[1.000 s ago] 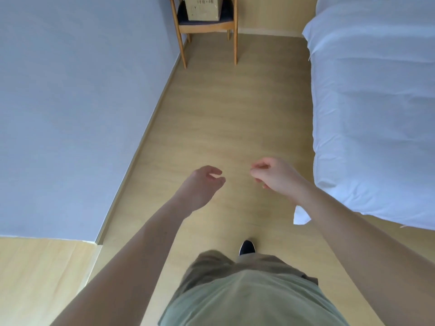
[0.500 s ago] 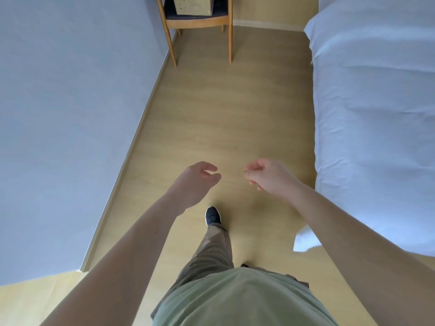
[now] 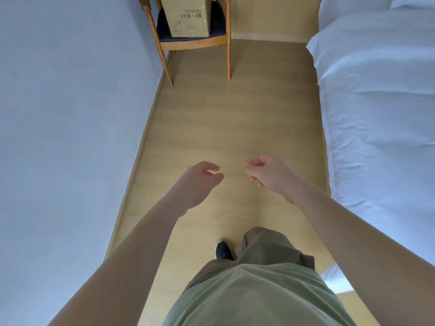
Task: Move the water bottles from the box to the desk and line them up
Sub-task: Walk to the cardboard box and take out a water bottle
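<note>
At the far end of the room, a cardboard box (image 3: 186, 16) stood on the dark seat of a wooden chair (image 3: 195, 42), close to the grey wall (image 3: 70, 114) on the left side. Printed characters were visible on the front face of the box, and its top was cut off by the edge of the picture, so the water bottles could not be seen. Between the chair and the person lay a long strip of light wooden floor (image 3: 235, 128). On the right side, a bed (image 3: 376, 114) with white sheets ran along the floor.

Both arms of the person were stretched forward over the floor, well apart from the box. The left hand (image 3: 200, 182) had its fingers loosely curled, with the thumb near the fingertips, and it held nothing. The right hand (image 3: 270, 172) was also loosely curled, the fingers bent down and inward, and it held nothing too. The two hands were near each other but did not touch.

Lower in the picture, the person wore a green shirt (image 3: 254, 297) and brown trousers (image 3: 266, 248). One dark shoe (image 3: 223, 251) was on the floor, just beside the trouser leg.
</note>
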`<state>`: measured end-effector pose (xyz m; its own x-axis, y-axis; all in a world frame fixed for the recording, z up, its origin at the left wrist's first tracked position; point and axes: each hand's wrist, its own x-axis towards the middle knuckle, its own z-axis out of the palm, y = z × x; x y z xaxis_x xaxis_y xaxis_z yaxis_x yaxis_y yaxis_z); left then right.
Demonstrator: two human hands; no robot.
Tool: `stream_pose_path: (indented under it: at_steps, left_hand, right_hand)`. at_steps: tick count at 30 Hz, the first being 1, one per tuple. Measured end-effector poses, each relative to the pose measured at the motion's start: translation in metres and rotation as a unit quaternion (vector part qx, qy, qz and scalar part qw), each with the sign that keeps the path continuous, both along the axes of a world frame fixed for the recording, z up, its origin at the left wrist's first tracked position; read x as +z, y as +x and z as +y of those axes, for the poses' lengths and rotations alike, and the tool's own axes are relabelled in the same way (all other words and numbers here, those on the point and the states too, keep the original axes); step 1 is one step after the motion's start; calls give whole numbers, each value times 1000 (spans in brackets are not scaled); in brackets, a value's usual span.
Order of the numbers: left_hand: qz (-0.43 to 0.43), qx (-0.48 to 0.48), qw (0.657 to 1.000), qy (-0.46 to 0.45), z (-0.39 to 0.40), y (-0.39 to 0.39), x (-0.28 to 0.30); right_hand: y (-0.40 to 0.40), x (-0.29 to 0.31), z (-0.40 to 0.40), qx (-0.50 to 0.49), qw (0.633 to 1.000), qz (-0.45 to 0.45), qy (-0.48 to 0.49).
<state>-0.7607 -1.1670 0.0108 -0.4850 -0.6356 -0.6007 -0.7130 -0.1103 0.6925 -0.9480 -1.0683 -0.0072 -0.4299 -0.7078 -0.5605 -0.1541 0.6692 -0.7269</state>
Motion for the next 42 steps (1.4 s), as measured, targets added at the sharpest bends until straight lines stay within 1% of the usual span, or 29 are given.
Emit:
stream_pose_path:
  at_steps: [6,12,20,25,30,37,42]
  left_hand:
    - [-3,-4,1000,-3,-76,-53,-1]
    - [-1,10,1000,-13,-150,-121,1]
    - [-2,29,999,-13,-240,-206,14]
    - [-9,38,999,-6,-296,-234,18]
    - [-10,29,1000,-8,-367,-254,9]
    - [-2,17,1000,10,-481,-268,2]
    - [-3,5,1000,1,-554,-273,0]
  right_hand:
    - [-62,-6,-66,-11,1000,-2,3]
    - [-134,-2,-149,7,1000,7,-19]
    - [-215,10,-243,48,999,12,-1]
    - [-241,8,-303,55,998,-5,10]
    - [-260,2,-369,63,998,12,10]
    - [-274,3,-484,38,999,16,17]
    - [-284,5,-555,16,1000,20,9]
